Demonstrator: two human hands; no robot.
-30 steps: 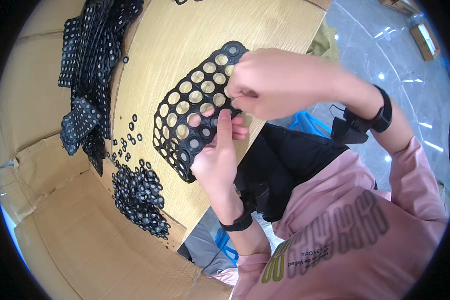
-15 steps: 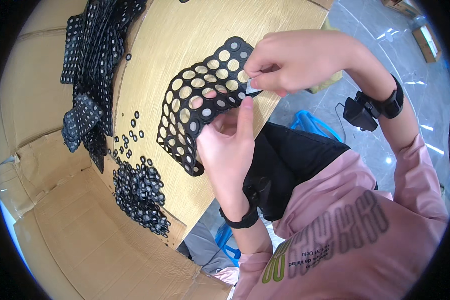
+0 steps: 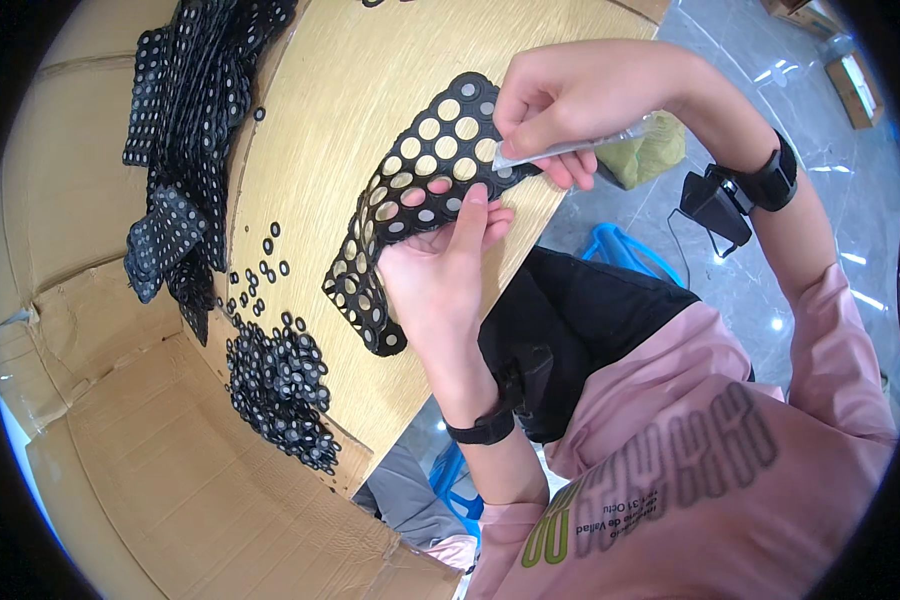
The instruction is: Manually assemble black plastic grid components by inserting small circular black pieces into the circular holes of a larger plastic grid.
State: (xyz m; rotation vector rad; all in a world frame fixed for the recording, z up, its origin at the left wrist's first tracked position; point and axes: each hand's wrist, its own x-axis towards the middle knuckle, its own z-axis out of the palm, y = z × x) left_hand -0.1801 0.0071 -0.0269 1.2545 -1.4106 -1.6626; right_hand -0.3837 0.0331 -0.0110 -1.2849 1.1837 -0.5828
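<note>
1. Left hand (image 3: 440, 270) is cupping the black perforated rubber sheet (image 3: 410, 200) from beneath, over the desk's (image 3: 350, 90) near edge.
2. Right hand (image 3: 560, 105) is pinching a thin clear film strip (image 3: 570, 148) at the sheet's far end.
3. Sheet is drooping, so it is likely soft, light and floppy; supporting it from beneath looks safest.
4. Fingers are hiding part of its underside.

Single head view (fisheye), looking steeply down, close over wooden table (image 3: 370, 90).
</note>
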